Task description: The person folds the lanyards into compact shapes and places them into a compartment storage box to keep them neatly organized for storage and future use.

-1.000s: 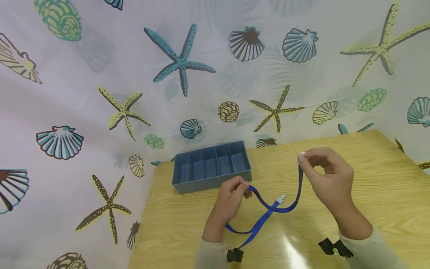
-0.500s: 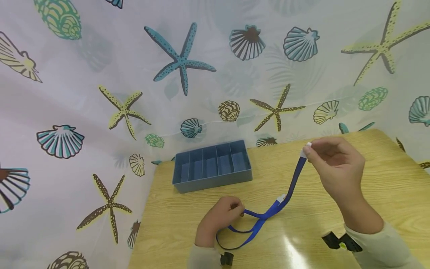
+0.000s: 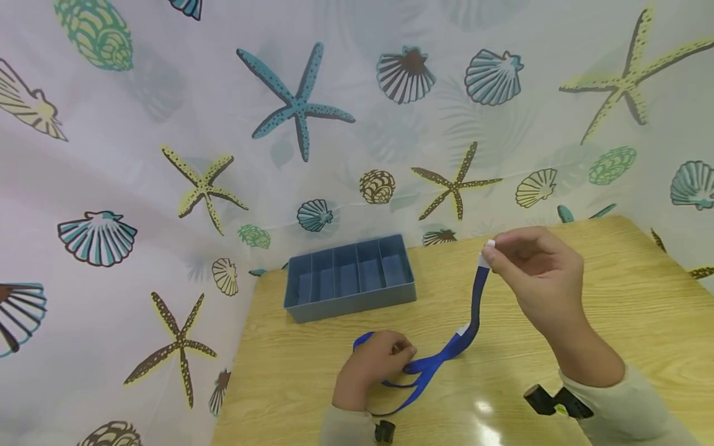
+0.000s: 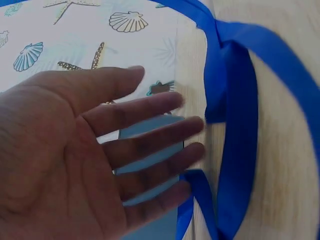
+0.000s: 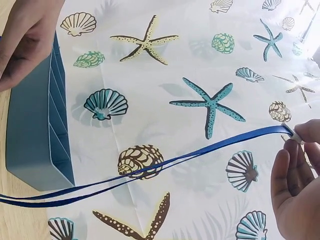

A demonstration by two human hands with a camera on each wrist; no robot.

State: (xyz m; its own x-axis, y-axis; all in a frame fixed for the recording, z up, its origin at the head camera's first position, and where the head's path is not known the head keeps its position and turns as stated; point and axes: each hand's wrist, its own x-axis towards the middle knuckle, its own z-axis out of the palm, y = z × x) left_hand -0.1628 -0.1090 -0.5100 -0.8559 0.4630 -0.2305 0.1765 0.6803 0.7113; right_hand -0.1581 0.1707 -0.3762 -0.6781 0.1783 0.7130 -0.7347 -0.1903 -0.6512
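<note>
The right hand (image 3: 538, 279) pinches the white tip (image 3: 484, 257) of a blue strap (image 3: 444, 357) between its thumb (image 3: 512, 271) and a finger. That hand is up above the table (image 3: 630, 297). The strap hangs down from the pinch, then bends to the near left and lies on the wood.

The left hand (image 3: 375, 360) is low, on the left. Its fingers (image 4: 160, 137) are straight and spread, and they hold nothing. The strap is just past the fingertips, on the right, and I can't tell if the little finger touches it. One blue loop peeks out on the far left of this hand, and another curls round on its near side.

A second white piece (image 3: 463, 329) sits between the two hands, beside the bend of the strap. Both arms have pale sleeves (image 3: 625, 406), with a small black thing (image 3: 538, 399) by each.

Past the left hand, on the far left, is a blue-grey box (image 3: 357, 303) with five slots in a row. Behind it all hangs a white cloth (image 3: 357, 74) with starfish and shells.
</note>
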